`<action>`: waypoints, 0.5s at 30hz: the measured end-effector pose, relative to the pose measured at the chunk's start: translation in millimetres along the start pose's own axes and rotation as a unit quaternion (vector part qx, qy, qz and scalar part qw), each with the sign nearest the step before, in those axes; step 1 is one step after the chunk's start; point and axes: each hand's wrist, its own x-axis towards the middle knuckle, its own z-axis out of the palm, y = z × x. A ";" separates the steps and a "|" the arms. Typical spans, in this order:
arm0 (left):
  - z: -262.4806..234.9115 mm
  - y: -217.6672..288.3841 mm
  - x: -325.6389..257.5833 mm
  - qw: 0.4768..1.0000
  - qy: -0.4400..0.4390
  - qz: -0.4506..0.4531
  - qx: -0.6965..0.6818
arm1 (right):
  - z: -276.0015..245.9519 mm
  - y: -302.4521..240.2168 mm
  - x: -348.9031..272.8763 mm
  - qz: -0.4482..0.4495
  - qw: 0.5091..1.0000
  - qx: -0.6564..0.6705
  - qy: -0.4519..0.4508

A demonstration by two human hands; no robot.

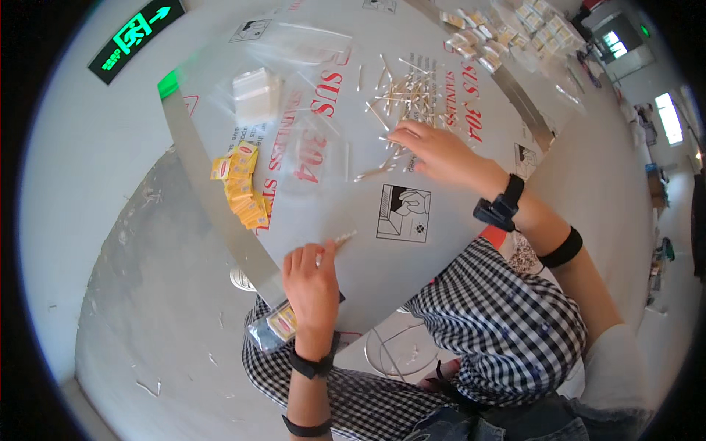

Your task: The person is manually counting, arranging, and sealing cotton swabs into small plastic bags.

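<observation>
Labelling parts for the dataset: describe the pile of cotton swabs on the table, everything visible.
The cotton swabs are thin pale sticks with small white tips, lying loose and criss-crossed in a flat scatter on the far middle of the table, over its printed protective film. A few strays lie apart toward the near side. The right hand rests on the pile's near edge, fingers touching some swabs. The left hand pinches a few more at the table's near edge.

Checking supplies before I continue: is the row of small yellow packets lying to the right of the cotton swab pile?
No, the small yellow packets lie near the table's left edge, left of the cotton swab pile.
</observation>
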 end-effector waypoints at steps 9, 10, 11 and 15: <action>2.8 13.7 7.7 0.999 -0.011 0.010 -0.052 | -4.6 29.1 54.6 -0.097 0.991 0.019 -0.096; 3.7 15.2 8.8 0.997 -0.009 0.018 -0.070 | -3.2 27.8 54.9 -0.090 0.992 0.031 -0.080; 3.2 15.7 8.2 0.998 -0.016 0.013 -0.067 | 2.1 23.1 56.7 -0.087 0.993 0.048 -0.066; 5.0 15.9 9.5 0.996 -0.020 0.026 -0.089 | 23.6 -13.8 49.4 -0.143 0.986 0.079 -0.027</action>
